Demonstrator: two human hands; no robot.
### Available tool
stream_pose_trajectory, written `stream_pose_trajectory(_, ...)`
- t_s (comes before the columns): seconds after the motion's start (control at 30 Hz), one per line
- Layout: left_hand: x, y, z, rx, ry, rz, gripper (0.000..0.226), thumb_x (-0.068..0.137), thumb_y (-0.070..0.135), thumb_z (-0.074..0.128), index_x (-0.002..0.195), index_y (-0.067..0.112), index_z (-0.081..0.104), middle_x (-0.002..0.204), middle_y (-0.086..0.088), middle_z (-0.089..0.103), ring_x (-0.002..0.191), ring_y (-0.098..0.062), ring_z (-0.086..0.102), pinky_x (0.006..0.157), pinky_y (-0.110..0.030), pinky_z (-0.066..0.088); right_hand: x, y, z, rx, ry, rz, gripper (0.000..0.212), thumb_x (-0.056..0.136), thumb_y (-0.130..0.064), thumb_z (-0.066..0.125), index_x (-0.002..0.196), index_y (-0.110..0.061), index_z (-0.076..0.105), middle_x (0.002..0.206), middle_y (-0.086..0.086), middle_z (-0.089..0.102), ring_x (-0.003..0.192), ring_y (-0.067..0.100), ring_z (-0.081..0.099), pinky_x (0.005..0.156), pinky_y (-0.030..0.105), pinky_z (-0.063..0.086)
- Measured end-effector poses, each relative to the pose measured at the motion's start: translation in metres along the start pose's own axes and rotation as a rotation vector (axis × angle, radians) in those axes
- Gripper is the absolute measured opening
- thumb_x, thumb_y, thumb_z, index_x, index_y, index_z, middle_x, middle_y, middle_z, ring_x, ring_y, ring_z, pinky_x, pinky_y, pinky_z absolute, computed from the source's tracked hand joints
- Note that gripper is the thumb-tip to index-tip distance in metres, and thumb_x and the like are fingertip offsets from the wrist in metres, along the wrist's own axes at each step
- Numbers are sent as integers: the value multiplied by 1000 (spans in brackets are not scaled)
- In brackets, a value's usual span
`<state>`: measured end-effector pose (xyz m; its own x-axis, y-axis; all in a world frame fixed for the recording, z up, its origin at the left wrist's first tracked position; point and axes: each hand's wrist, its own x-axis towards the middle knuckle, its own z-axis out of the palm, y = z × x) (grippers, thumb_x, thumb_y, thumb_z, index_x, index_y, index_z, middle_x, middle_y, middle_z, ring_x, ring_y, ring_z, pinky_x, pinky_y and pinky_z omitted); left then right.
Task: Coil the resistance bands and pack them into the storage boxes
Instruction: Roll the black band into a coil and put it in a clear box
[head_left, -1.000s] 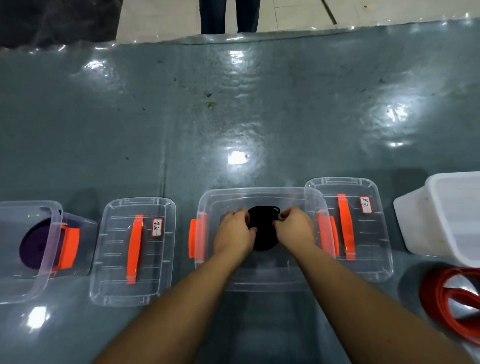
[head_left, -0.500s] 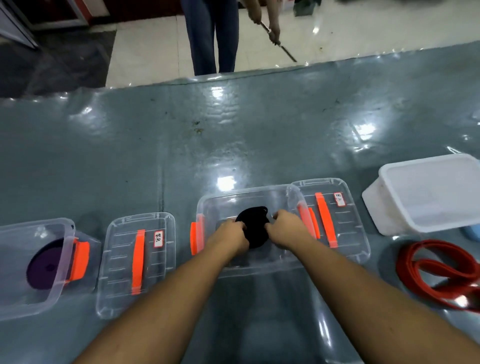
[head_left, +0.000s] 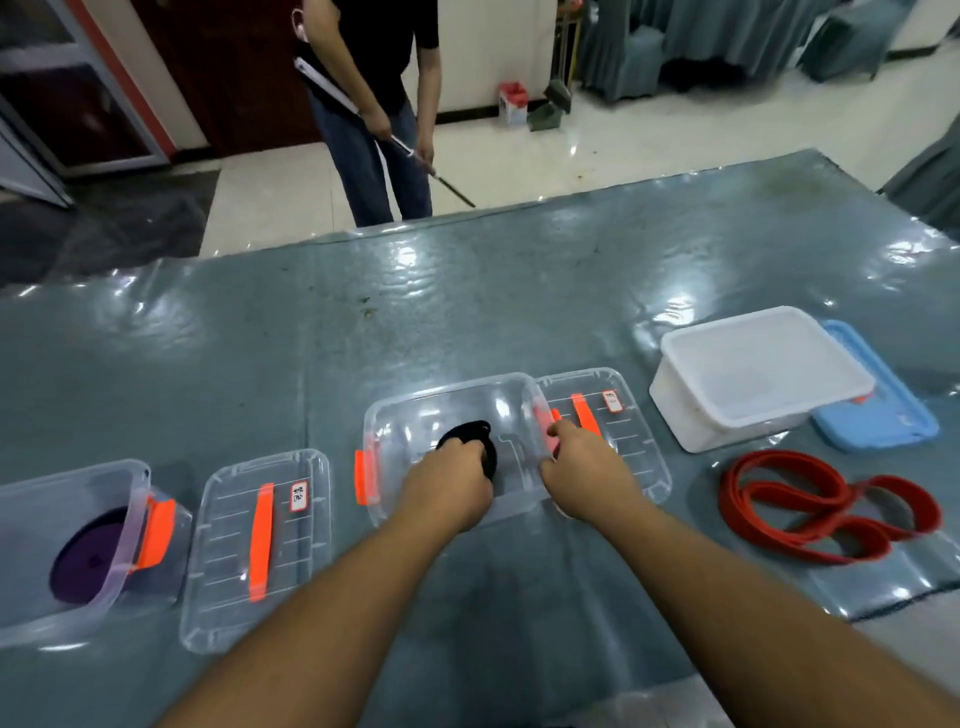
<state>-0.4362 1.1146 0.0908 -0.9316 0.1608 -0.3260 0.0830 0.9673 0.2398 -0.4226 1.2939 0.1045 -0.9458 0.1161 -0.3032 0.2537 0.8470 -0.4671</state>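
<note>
While the grey table (head_left: 519, 312) stretches out ahead, I'm working front and centre, biggest stuff first: white tub (head_left: 753, 379) far right w/ a blue lid (head_left: 893, 415) beside it, both apart from me. Red band (head_left: 826, 504) lies loose and uncoiled on the table, right side, near the tub. Left box (head_left: 72, 551) holds a purple coiled band (head_left: 88, 556), its lid (head_left: 260, 545) flat beside it. Middle box (head_left: 452, 447) is open under my hands; its lid (head_left: 608, 431) sits just right of it. Black coiled band (head_left: 472, 441) is inside that box. Left hand (head_left: 447, 488) is curled over the black coil, pinning it down so it doesn't spring. Right hand (head_left: 582, 473) is off the coil, fingers loosely extended toward the box's right edge and lid; looks empty. Step, I reckon: black one's packed, approx halfway thru. Next calls for grabbing that lid w/ the right, keeping the coil pressed till it's covered.
</note>
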Motion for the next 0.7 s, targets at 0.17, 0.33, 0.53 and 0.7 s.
stream_pose_trajectory(0.17, -14, 63, 26, -42, -34, 129, 34, 95, 31, 56, 128, 23, 63, 129, -3, 59, 114, -29, 63, 88, -38, 53, -41, 79, -29, 51, 50, 74, 41, 90, -25, 52, 131, -25, 52, 119, 8, 69, 109, 35, 64, 89, 44, 53)
stream_pose_trajectory(0.33, -33, 147, 69, -11, 36, 241, 37, 93, 28, 57, 130, 25, 63, 133, -1, 53, 126, -27, 53, 104, -43, 48, -93, 189, -58, 57, 59, 223, 36, 93, -29, 54, 127, -17, 53, 127, 12, 66, 116, 35, 62, 92, 42, 52)
stream_pose_trajectory(0.53, -50, 251, 104, 125, -164, 362, 42, 91, 31, 56, 133, 24, 61, 136, -5, 54, 129, -30, 54, 106, -42, 47, -153, 307, -91, 161, 67, 461, 35, 91, -27, 52, 124, -16, 53, 127, 11, 64, 116, 35, 61, 91, 41, 52)
stream_pose_trajectory(0.7, -56, 319, 124, 224, -239, 461, 44, 93, 30, 55, 136, 24, 59, 141, -5, 52, 130, -28, 55, 106, -40, 46, -192, 375, -110, 212, 110, 606, 28, 90, -34, 52, 116, -23, 52, 108, 4, 65, 88, 27, 58, 76, 40, 55)
